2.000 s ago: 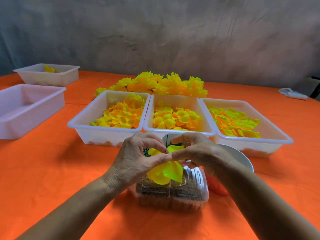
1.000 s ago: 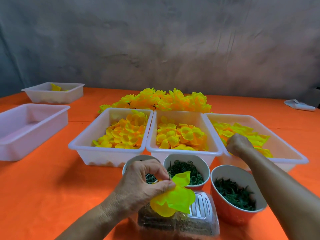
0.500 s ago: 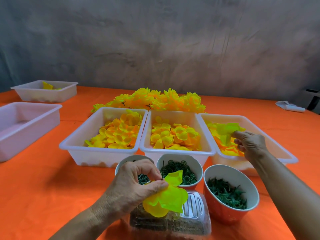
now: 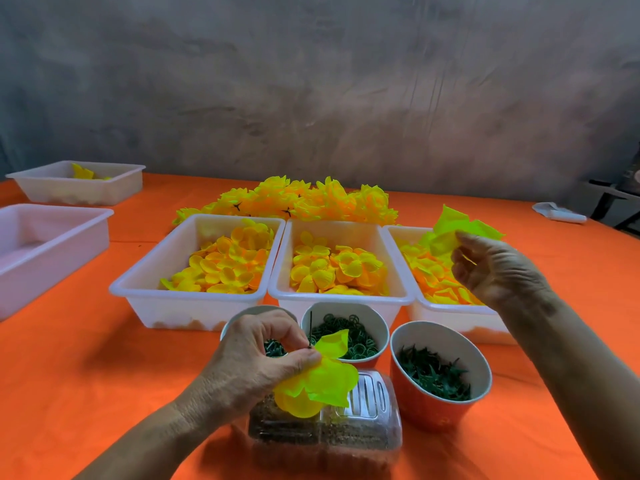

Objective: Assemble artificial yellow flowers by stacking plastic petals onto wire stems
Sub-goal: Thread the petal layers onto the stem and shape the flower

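My left hand (image 4: 258, 363) pinches a half-built yellow flower (image 4: 320, 379) on a thin dark wire stem (image 4: 311, 329) that pokes up above the fingers, low in the middle of the view. My right hand (image 4: 491, 268) holds a large yellow-green petal piece (image 4: 457, 232) lifted above the right white tray (image 4: 446, 311) of big petals. The left tray (image 4: 145, 289) and middle tray (image 4: 341, 299) hold smaller yellow-orange petals. A heap of finished yellow flowers (image 4: 301, 200) lies behind the trays.
Three cups stand before the trays: one behind my left hand (image 4: 242, 311), one with green rings (image 4: 346, 332), a red one with green leaf parts (image 4: 440, 375). A clear plastic box (image 4: 332, 431) sits under the flower. Two more white trays (image 4: 52, 237) (image 4: 76, 183) stand at left.
My right hand left the flower, reached into the right tray and has lifted out a large petal piece. My left hand keeps holding the flower in place.
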